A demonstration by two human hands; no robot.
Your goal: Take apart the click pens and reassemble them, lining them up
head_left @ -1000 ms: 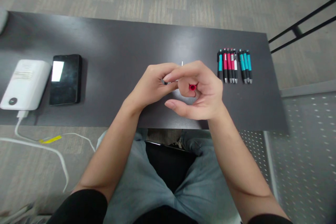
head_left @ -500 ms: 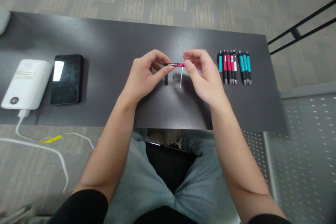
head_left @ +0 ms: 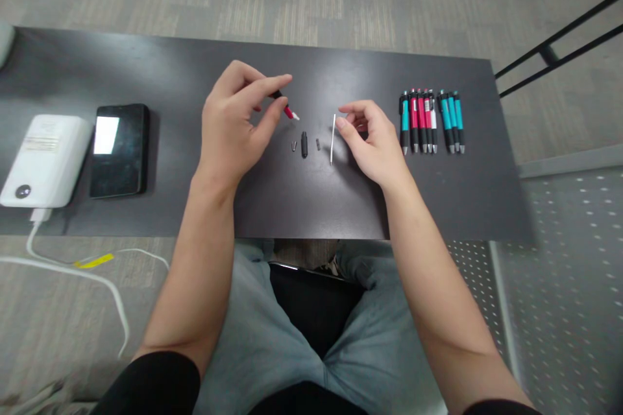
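A red and black pen barrel [head_left: 289, 111] with a white tip end is pinched between the thumb and fingers of my left hand [head_left: 238, 117]. My right hand [head_left: 367, 136] hovers just right of a thin silvery refill [head_left: 332, 141], its thumb and index finger slightly apart with nothing visible between them. Between my hands, a black grip piece [head_left: 304, 144] lies on the dark table [head_left: 287, 207]. Small metal pieces [head_left: 294, 146] are to its left, and a small spring-like part [head_left: 318, 144] is to its right.
Several teal, red and white pens [head_left: 423, 122] lie in upright rows on the right side of the table. At the left are a black phone-like device [head_left: 119, 150] and a white power bank [head_left: 47, 159] with a cable [head_left: 36, 233]. A black metal rail [head_left: 548, 55] stands beyond the right edge.
My left hand has moved left and up with the pen barrel, turning it diagonal and uncovering the small parts. My right hand has come off the barrel and shifted slightly down.
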